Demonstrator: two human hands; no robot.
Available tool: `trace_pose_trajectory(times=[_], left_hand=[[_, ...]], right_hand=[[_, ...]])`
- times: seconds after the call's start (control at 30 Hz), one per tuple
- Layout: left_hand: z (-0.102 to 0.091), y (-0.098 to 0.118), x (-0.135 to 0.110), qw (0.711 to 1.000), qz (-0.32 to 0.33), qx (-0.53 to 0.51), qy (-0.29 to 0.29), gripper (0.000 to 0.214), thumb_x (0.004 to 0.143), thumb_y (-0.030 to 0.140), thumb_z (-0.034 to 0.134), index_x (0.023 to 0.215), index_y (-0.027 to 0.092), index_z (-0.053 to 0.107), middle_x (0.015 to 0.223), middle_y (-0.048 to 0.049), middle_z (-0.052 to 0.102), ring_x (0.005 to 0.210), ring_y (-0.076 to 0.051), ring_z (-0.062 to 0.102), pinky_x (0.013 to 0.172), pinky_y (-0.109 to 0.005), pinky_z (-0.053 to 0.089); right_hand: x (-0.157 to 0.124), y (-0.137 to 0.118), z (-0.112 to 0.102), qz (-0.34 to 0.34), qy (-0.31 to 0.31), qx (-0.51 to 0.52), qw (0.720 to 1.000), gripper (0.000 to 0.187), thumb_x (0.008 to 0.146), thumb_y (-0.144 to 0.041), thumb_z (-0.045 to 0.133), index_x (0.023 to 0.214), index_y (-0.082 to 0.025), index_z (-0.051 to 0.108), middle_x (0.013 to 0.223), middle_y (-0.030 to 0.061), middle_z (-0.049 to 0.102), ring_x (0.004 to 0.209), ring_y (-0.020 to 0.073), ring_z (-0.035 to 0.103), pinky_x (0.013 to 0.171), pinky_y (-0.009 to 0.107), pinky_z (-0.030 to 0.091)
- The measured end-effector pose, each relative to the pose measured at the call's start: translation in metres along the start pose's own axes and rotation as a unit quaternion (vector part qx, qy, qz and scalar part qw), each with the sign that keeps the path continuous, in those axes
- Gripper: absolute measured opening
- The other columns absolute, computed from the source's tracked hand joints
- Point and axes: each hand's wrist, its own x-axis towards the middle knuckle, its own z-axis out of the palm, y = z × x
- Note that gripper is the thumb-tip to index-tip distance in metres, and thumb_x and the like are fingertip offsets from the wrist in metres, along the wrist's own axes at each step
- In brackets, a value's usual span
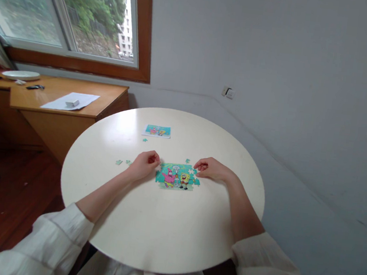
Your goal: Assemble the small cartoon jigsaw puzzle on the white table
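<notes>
A mostly assembled jigsaw puzzle (176,177) with cartoon figures lies on the round white table (158,232). Its outline is uneven at the left and right sides. At the puzzle's upper left edge is my left hand (145,165), fingers curled and pressed together; whatever is between the fingertips is hidden. My right hand (212,168) is by the upper right edge, thumb and forefinger a little apart with no piece visible between them. A loose puzzle piece (187,161) lies just above the puzzle. Two more pieces, one the left piece (119,162) and one the nearer piece (128,162), rest beside my left hand.
Farther back on the table lie a small picture card (158,131) of the same cartoon and another loose piece (145,140). A wooden desk (110,102) at the left bears paper (89,99), a small white box (72,103) and a white plate (21,75).
</notes>
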Motion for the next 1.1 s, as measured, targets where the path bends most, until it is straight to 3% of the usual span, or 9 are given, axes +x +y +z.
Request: trace_pose_trajectory(times=[0.77,0.93,1.1], left_hand=[[-0.001,-0.003,0.002,1.000,-0.001,-0.011,0.008,0.010,0.066,0.025,0.051,0.066,0.015,0.051,0.059,0.0018,0.052,0.054,-0.010,0.047,0.053,-0.022,0.036],[-0.015,0.002,0.006,0.998,-0.001,-0.037,0.049,0.013,0.064,0.028,0.053,0.064,0.015,0.050,0.057,0.0012,0.052,0.053,-0.010,0.048,0.052,-0.022,0.036],[-0.037,0.010,0.009,0.988,-0.019,-0.070,0.139,0.017,0.063,0.030,0.055,0.064,0.014,0.053,0.056,0.0002,0.054,0.055,-0.011,0.051,0.056,-0.025,0.041]], right_hand=[[-0.001,-0.002,0.001,-0.004,0.006,0.009,1.000,0.032,0.057,-0.030,0.066,0.082,-0.011,0.062,0.063,0.0000,0.054,0.059,0.0095,0.048,0.056,0.022,0.038],[-0.001,-0.002,0.001,0.011,0.063,-0.006,0.998,0.029,0.063,-0.034,0.061,0.082,-0.012,0.062,0.065,0.0012,0.056,0.057,0.0093,0.047,0.052,0.021,0.036],[0.006,0.001,0.006,-0.008,0.152,-0.043,0.987,0.027,0.067,-0.034,0.056,0.081,-0.013,0.063,0.070,0.0037,0.060,0.062,0.0120,0.051,0.056,0.023,0.038]])
